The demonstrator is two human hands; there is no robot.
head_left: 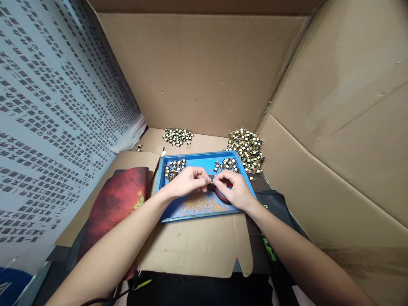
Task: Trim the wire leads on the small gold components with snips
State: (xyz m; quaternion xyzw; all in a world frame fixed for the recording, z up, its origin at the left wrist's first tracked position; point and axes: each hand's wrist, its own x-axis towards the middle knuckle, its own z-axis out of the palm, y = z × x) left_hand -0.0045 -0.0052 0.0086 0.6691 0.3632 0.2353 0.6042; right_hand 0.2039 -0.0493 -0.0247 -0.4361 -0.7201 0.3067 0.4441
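Over the blue tray [199,217], both my hands meet with their fingertips almost touching. My left hand [191,182] is closed in a pinch, and what it holds is too small to make out. Likewise my right hand [234,190] pinches with thumb and forefinger, its contents hidden. Red-and-black-handled cutters [219,195] lie in the tray beneath my right hand, partly covered by it. Small black-and-yellow wired coil components sit in a left pile [174,168] and a right pile [227,165] inside the tray. Copper-coloured wire clippings [200,204] are scattered over its near half.
Behind the tray are a smaller heap of components [178,137] and a larger heap [247,148]. Cardboard walls [204,72] enclose the back and right. A printed sheet [57,106] stands at left, near a red patterned cloth [114,204]. Cardboard [188,246] lies under the tray.
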